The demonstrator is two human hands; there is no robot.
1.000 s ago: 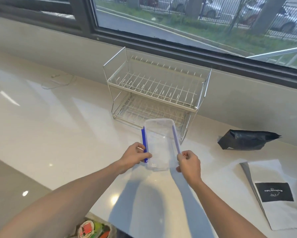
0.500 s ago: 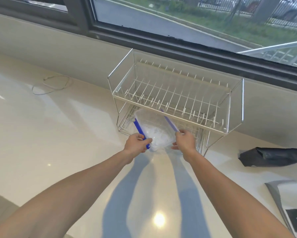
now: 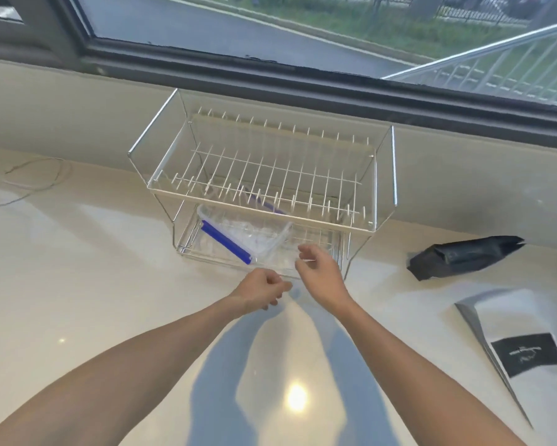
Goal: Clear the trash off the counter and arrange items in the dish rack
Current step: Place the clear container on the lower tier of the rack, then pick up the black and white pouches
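The clear box [image 3: 254, 233] with a blue clip [image 3: 225, 242] lies on the bottom shelf of the dish rack [image 3: 394, 169], just past both hands. The right hand [image 3: 319, 273] is just beside the box's near corner, with fingers loosely bent and holding nothing. The left hand [image 3: 259, 292] is close beside it, softly curled and holding nothing too. To the right of the right hand, a black bag [image 3: 463, 257] and a white bag [image 3: 521, 349] lie on the counter [image 3: 77, 284].

Container [image 3: 249, 237] now lies in lower dish rack [image 3: 261, 201]; left hand [image 3: 260, 290], right hand [image 3: 319, 272] released.
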